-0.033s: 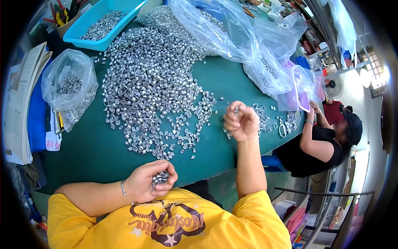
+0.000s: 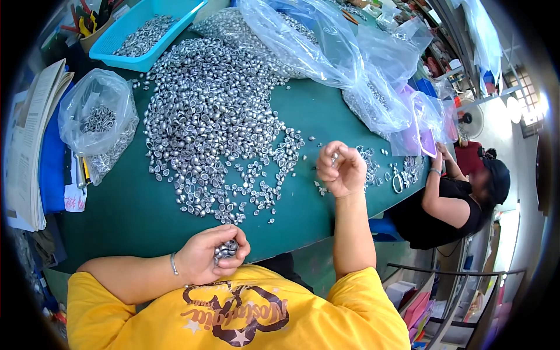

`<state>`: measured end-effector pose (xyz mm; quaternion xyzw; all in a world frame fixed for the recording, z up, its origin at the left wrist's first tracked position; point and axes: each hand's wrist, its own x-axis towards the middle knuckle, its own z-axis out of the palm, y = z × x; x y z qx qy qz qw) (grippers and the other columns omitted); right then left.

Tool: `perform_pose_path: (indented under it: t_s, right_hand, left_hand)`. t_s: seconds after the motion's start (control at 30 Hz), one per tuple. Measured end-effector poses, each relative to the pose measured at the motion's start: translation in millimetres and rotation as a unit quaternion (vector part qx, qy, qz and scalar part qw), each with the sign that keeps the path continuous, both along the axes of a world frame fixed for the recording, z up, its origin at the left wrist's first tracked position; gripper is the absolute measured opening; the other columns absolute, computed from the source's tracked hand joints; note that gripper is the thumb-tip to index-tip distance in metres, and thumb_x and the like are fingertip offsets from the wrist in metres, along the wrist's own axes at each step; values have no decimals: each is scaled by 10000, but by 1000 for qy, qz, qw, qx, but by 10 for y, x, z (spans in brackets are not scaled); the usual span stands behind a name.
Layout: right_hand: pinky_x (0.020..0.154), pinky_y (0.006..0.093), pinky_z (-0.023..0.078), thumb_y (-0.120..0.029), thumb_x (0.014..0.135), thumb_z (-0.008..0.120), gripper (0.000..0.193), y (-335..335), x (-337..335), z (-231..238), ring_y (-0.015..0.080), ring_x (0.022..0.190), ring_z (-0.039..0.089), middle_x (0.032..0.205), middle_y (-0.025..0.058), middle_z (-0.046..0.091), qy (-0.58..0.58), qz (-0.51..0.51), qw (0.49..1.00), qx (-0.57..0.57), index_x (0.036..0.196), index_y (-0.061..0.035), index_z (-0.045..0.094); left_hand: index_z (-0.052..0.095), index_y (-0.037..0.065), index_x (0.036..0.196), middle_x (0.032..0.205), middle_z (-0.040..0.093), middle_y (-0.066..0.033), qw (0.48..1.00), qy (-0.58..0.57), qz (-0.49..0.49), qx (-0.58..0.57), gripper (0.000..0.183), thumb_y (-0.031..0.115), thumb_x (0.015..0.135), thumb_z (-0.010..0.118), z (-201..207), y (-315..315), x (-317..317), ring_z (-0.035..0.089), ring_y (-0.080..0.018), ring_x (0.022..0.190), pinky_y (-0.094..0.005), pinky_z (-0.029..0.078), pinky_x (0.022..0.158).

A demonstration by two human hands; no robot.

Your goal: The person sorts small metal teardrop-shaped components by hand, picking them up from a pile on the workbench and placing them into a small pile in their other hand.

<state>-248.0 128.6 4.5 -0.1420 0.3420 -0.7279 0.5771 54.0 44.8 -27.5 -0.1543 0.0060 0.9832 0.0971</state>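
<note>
Hundreds of small silver metal caps (image 2: pixel 210 116) heap on the green table (image 2: pixel 128 210); the left hand (image 2: pixel 210 256) cups a handful, the right hand (image 2: pixel 341 169) pinches one, mid-sorting.

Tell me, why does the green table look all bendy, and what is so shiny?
In the head view, the fisheye lens curves the green table toward the dark round rim; daylight glints off the silver pieces and glares white on the clear plastic bags; the window at the far right is washed out.
</note>
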Motion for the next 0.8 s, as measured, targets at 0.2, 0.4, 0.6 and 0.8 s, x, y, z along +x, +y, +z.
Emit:
perform_pose_path:
  t_s: [0.2,0.4,0.6,0.8]
  right_hand:
    - [569,286,464,-101,738,631,134,-302,70,60,227,591,597,680,115,636,675,-68,673,295,816,4,660]
    - [593,298,480,-71,746,617,122,-298,66,-63,209,603,613,700,134,642,717,-65,636,276,834,4,657]
    - [408,205,290,-8,778,592,83,-214,-62,-57,44,469,393,543,-14,485,418,-60,895,144,846,-2,639]
    - [371,185,214,-26,781,510,108,-110,-293,28,54,416,298,604,35,455,159,-86,984,1,882,-10,545]
  left_hand:
    - [515,42,922,836,489,-103,1000,3,2,-1,256,231,936,343,9,-6,10,406,-105,542,-215,305,455]
    - [517,41,928,840,492,-101,1000,1,-1,-6,260,235,936,344,14,-2,14,400,-101,544,-211,307,461]
    - [516,40,927,835,490,-102,1000,-2,0,-2,260,245,934,355,11,-7,6,401,-100,547,-209,309,465]
    - [512,37,927,838,488,-101,1000,-1,-5,6,262,248,934,356,29,-9,-7,400,-101,544,-212,309,462]
